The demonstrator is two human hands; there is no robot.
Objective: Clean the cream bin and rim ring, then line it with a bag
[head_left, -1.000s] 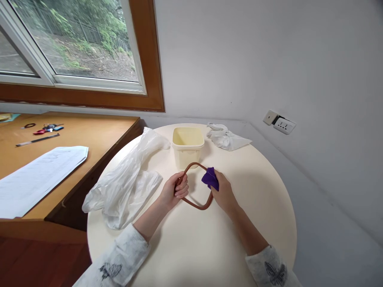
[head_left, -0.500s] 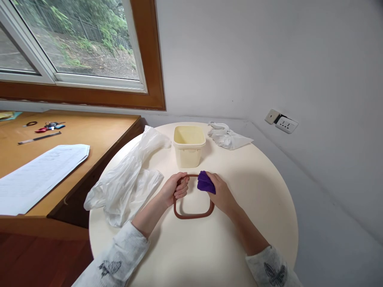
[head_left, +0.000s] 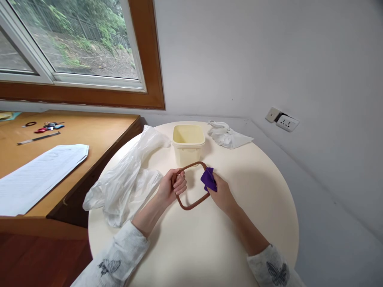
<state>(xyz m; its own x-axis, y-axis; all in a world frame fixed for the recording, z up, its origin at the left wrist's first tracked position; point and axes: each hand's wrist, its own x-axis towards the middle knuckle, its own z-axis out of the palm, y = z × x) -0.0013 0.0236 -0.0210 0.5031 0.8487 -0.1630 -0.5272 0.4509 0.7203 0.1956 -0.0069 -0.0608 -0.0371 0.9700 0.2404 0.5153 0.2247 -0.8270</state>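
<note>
A brown, rounded-square ring [head_left: 191, 207], like a lid rim or frame, is held tilted above the round table. My left hand [head_left: 171, 186] has its fingers wrapped around the ring's left side. In my right hand [head_left: 223, 194] is a bunched purple cloth [head_left: 208, 179], pressed around the ring's right side. The cloth hides that stretch of the ring and part of my right fingers. Just beyond the ring stands a cream plastic tub [head_left: 188, 153], upright with its top uncovered.
A crumpled clear plastic bag [head_left: 128, 179] lies on the left of the white round table [head_left: 197, 251]. Toward the back right sits a white plastic bag [head_left: 227, 136]. To the left, a wooden desk [head_left: 98, 125] carries papers [head_left: 44, 175], a pen [head_left: 38, 138] and keys [head_left: 49, 126].
The ring has turned, its right side swinging upward and away. My right hand with the cloth has shifted slightly along the right side; my left hand keeps its grip.
</note>
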